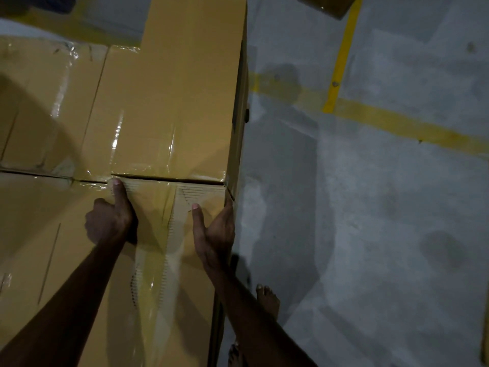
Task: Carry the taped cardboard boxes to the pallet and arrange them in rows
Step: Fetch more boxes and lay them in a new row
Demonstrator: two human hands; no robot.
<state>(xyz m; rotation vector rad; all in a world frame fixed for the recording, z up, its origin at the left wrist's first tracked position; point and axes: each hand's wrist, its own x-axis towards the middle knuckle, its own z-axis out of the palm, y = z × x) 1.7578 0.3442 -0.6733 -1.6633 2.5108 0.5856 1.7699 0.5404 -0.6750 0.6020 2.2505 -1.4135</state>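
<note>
A taped cardboard box (164,260) lies right below me at the right end of a stack of brown boxes. My left hand (109,218) rests on its top with the thumb stretched to the far edge and the other fingers curled. My right hand (214,231) lies along the box's right edge, thumb on top, fingers down the side. Another taped box (169,107) butts against its far edge, and further taped boxes (39,102) fill the row to the left. The pallet beneath is hidden.
Grey concrete floor (370,207) with yellow painted lines (341,56) spreads to the right. My bare foot (267,300) stands beside the stack's right side. A corner of another carton (333,6) shows at the top edge.
</note>
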